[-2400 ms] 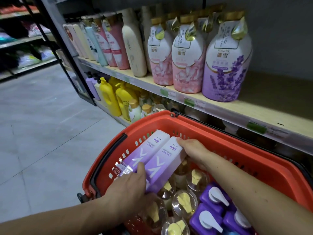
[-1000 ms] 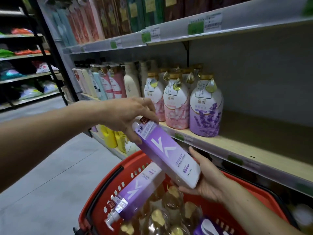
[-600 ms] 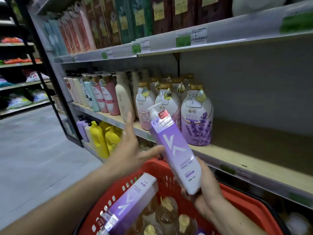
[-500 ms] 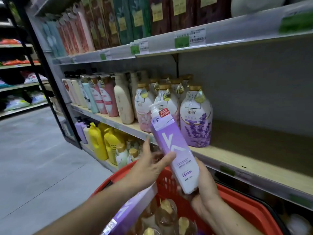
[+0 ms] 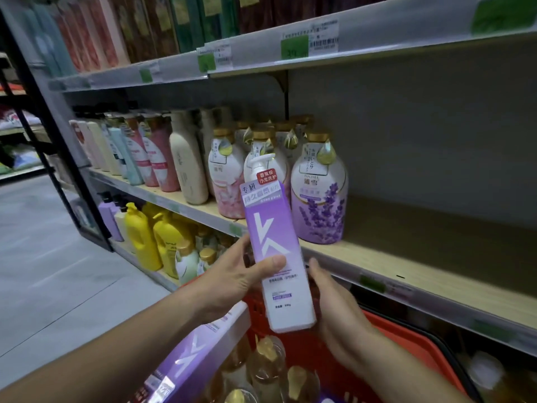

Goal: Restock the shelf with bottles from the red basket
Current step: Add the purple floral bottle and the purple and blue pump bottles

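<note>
Shelf (image 5: pixel 406 266) stands half-stocked beside lavender bottle (image 5: pixel 319 199); both hands (image 5: pixel 232 279) (image 5: pixel 334 309) grip purple bottle (image 5: pixel 276 251).

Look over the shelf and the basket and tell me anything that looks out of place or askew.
One thing stands out: a second purple bottle lies tilted across the red basket rim, jutting out rather than sitting inside. The held purple bottle, gripped by the left hand and right hand, leans slightly. Shelf bottles stand upright; no spills visible.
</note>
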